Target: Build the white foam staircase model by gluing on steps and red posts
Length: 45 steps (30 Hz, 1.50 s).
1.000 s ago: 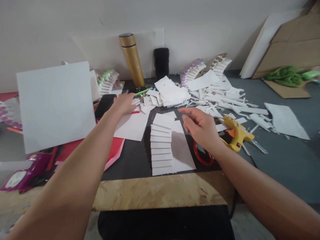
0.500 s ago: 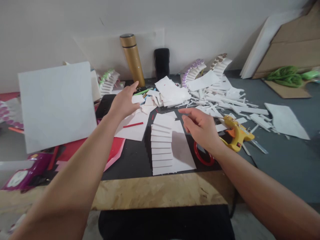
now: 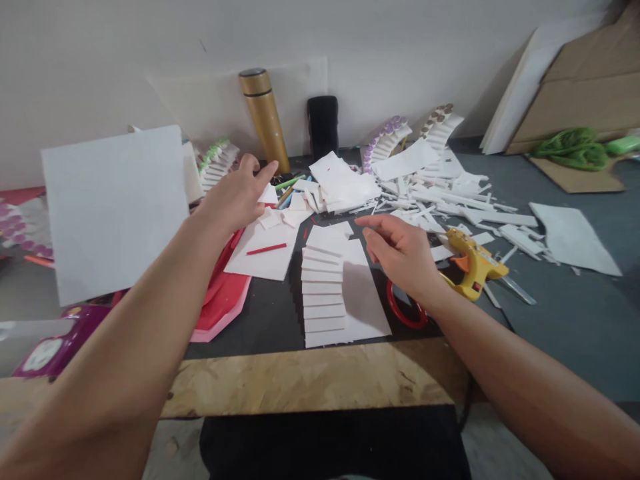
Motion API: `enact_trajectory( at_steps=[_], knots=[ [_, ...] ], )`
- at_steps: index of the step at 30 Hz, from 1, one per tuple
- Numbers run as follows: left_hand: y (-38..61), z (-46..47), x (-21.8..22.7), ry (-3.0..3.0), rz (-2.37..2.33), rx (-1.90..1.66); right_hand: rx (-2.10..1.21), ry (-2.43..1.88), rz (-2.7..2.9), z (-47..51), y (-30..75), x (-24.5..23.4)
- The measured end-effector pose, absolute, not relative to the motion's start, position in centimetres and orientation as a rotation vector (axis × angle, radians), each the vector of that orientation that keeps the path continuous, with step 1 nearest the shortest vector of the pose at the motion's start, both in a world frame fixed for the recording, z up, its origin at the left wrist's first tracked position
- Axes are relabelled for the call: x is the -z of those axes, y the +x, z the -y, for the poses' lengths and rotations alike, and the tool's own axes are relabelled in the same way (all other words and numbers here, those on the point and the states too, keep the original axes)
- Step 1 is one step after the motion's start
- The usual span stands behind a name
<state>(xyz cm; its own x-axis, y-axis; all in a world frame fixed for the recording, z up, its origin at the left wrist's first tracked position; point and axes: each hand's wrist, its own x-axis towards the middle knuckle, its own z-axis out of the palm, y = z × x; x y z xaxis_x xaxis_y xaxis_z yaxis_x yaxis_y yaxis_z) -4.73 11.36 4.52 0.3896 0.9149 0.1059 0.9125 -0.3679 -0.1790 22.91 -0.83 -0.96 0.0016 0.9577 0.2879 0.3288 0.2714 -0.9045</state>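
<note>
My left hand (image 3: pixel 235 193) reaches over the table's back left part, fingers apart, the index finger stretched out near the foot of a gold flask (image 3: pixel 265 120). Nothing shows in it, though its underside is hidden. My right hand (image 3: pixel 403 253) hovers beside a small model staircase (image 3: pixel 323 293) of white foam board steps, index finger out and thumb apart, holding nothing. The steps stand along the left side of a white sheet (image 3: pixel 365 293). Left of them lies a red pencil-like stick (image 3: pixel 267 249) on another white sheet (image 3: pixel 255 267).
A yellow glue gun (image 3: pixel 470 263) and red-handled scissors (image 3: pixel 407 313) lie right of the staircase. Behind are a heap of white offcuts (image 3: pixel 450 200), a black case (image 3: pixel 323 127) and finished curved models (image 3: pixel 385 143). A white board (image 3: pixel 115 213) leans at left.
My left hand has shifted slightly left and its fingers have changed pose. The black flat object beside it is now covered by the arm and hand. My right hand stays put.
</note>
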Motion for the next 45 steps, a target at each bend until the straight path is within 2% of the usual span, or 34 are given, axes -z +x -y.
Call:
enact_trajectory(
  at_steps=[8, 14, 16, 20, 22, 25, 29, 33, 35, 40, 42, 45],
  knots=[
    [-4.7, -10.9, -4.1, -2.532, 1.562, -0.002, -0.779, -1.24, 1.536, 0.8, 23.0, 1.0],
    [-6.2, -11.1, -4.3, -2.534, 1.698, 0.17, -0.775, -1.244, 1.543, 0.9, 23.0, 0.9],
    [-6.3, -10.7, -3.6, -2.574, 1.733, 0.436, -0.781, -1.241, 1.539, 0.9, 23.0, 0.9],
    [-4.5, -8.9, -1.6, -2.632, 1.84, 1.63, -0.805, -1.231, 1.51, 0.9, 22.9, 0.9],
    [-2.8, -7.4, -1.0, -2.793, 1.765, 1.938, -0.875, -1.208, 1.454, 0.8, 22.9, 0.9],
    [-0.2, -4.8, -0.6, -2.864, 1.608, 1.941, -1.062, -1.107, 1.299, 0.7, 22.8, 0.6],
    [1.9, -1.9, -0.5, -2.803, 1.402, 1.613, -1.27, -0.943, 1.209, 0.7, 22.6, 0.3],
    [2.8, -0.4, -0.1, -2.842, 1.273, 1.494, -1.353, -0.878, 1.215, 0.6, 22.6, 0.5],
    [2.9, -0.2, -0.2, -2.921, 1.319, 1.611, -1.396, -0.88, 1.178, 0.5, 22.7, 0.6],
    [2.4, -0.6, -0.7, -3.005, 1.861, 2.289, -1.529, -0.863, 1.12, 0.5, 23.1, 0.5],
    [2.2, -0.8, -0.9, -3.127, 2.039, 2.364, -1.519, -0.858, 1.165, 0.6, 23.1, 0.5],
    [2.2, -0.8, -1.2, -3.428, 2.167, 2.257, -1.48, -0.832, 1.256, 0.7, 23.0, 0.5]
  ],
)
